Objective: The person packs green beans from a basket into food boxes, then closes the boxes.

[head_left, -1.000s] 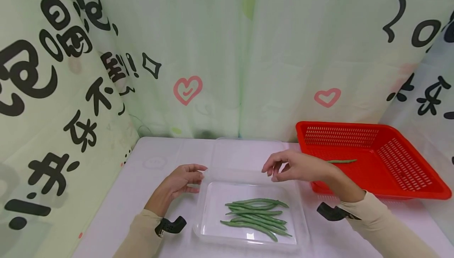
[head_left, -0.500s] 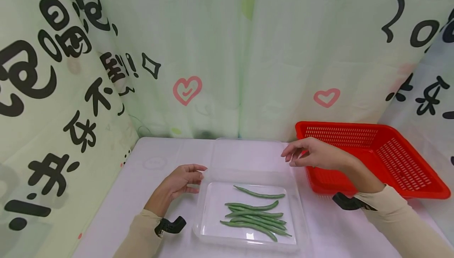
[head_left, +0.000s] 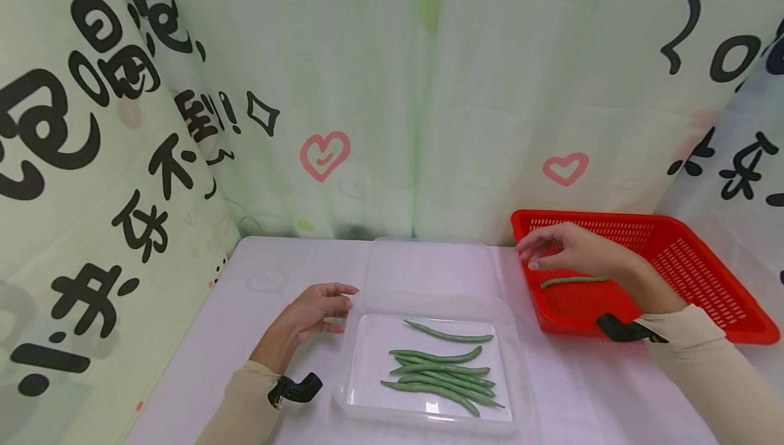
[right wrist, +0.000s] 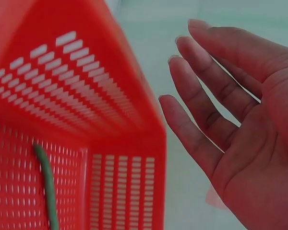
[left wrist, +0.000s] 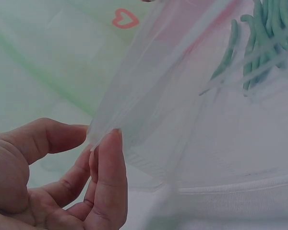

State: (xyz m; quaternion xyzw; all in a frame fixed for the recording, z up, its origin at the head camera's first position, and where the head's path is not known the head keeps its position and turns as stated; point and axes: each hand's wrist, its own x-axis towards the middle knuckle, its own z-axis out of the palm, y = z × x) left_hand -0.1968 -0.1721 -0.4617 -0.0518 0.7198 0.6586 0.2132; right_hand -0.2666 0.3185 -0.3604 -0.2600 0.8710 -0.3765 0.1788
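My left hand point(head_left: 315, 312) is at the left rim of a clear plastic box point(head_left: 349, 390). In the left wrist view the thumb and fingertips pinch the edge of the box wall point(left wrist: 149, 96). Several green beans point(head_left: 441, 370) lie side by side on the box floor, with one green bean point(head_left: 450, 333) apart behind them. My right hand point(head_left: 569, 254) hovers over the left side of a red basket point(head_left: 704, 282), fingers loosely bent around nothing. Below it a single green bean point(head_left: 572, 280) lies in the basket; the right wrist view shows this bean point(right wrist: 48, 187) too.
A clear plastic lid point(head_left: 429, 268) extends flat behind the box. The white table point(head_left: 275, 268) is enclosed by a printed curtain point(head_left: 392, 125) at the back and sides. The basket's perforated walls point(right wrist: 67, 81) rise beside the right hand.
One bean has come to lie apart at the back of the box. My right hand has moved right and back from above the box to the basket; the left stays put.
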